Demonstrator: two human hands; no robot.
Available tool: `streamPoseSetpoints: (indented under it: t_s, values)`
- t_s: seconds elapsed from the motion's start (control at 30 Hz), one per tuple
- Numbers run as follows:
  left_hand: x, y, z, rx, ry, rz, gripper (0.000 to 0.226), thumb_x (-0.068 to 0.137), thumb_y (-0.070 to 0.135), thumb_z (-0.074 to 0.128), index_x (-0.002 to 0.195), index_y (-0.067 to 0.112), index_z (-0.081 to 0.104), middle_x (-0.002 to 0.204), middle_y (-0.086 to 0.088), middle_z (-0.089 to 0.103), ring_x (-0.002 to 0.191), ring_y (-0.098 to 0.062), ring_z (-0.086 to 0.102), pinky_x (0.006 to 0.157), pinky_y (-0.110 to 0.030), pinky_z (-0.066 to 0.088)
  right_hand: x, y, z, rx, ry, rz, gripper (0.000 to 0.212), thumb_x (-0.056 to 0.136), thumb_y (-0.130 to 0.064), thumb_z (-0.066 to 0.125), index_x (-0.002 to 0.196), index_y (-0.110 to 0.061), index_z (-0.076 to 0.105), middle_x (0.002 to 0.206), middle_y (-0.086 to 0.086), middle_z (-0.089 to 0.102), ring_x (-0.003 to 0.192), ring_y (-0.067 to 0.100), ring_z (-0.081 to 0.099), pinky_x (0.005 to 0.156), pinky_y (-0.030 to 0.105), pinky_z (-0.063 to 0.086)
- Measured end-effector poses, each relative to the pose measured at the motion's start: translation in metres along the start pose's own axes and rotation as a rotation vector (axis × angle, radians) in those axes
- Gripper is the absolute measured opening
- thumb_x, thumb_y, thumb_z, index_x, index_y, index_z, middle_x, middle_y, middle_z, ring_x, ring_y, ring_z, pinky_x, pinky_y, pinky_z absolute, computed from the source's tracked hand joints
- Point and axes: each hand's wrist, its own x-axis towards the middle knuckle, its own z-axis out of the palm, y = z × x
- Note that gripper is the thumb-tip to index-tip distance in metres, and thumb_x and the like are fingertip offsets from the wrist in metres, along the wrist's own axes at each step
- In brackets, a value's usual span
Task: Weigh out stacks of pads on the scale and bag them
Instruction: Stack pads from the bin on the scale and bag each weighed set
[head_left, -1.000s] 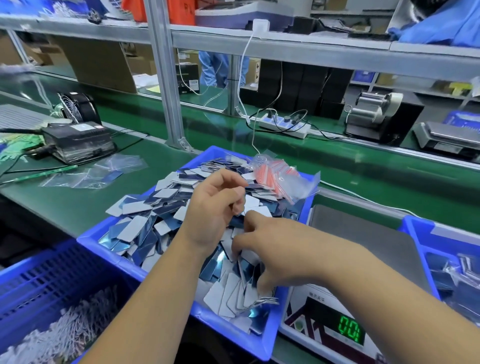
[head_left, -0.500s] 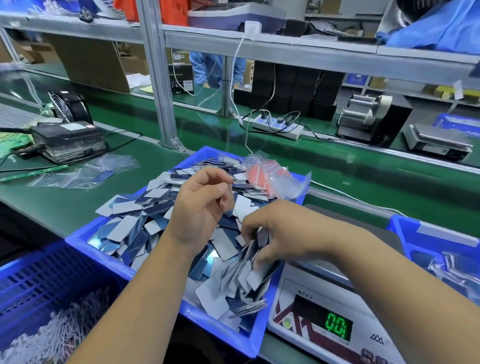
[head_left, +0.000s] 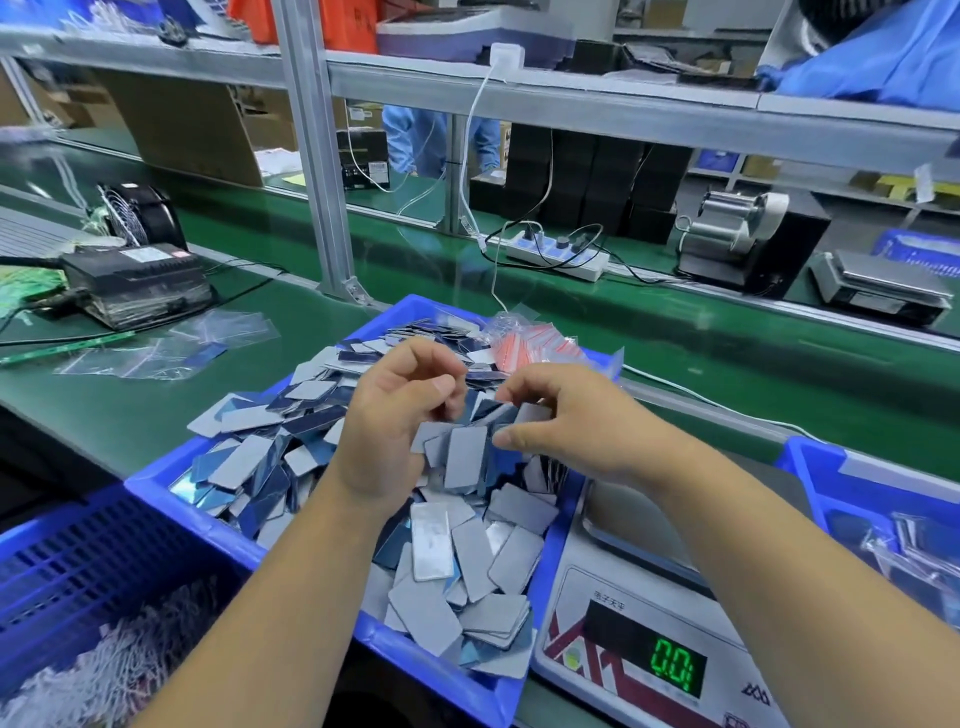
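Observation:
A blue bin (head_left: 171, 499) in front of me is heaped with loose grey and blue rectangular pads (head_left: 457, 566). Above the heap, both hands hold one loose bunch of pads (head_left: 462, 452). My left hand (head_left: 400, 421) grips the bunch from the left with curled fingers. My right hand (head_left: 566, 415) pinches its right side. A bundle of small clear bags with red strips (head_left: 530, 343) lies at the bin's far corner. The scale (head_left: 649, 613) stands to the right of the bin, its pan bare and its display reading 0.0.
A dark blue slotted crate (head_left: 78, 561) with white pieces sits at the lower left. Another blue bin (head_left: 831, 483) with bagged pads is at the right. Flat clear bags (head_left: 171, 348), a black device (head_left: 135, 280) and a fan lie on the green bench to the left. A metal post (head_left: 317, 166) rises behind.
My right hand has lifted a bunch of pads out of the heap near the bin's right wall and brought it up to the left hand. Both hands now hold it together.

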Motion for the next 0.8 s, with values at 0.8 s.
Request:
streamPoseSetpoints:
  t_s: [0.8]
  values:
    - [0.002,-0.011,0.004,0.245,0.098,0.022,0.022,0.083,0.013,0.069,0.096,0.031,0.07,0.088,0.0,0.075,0.078,-0.015,0.071,0.067,-0.025,0.057,0.007,0.012,-0.014,0.221,0.12,-0.037,0.016,0.091,-0.021,0.07,0.106,-0.024,0.064,0.067,-0.014,0.059,0.058,0.001,0.049,0.058,0.02,0.043]
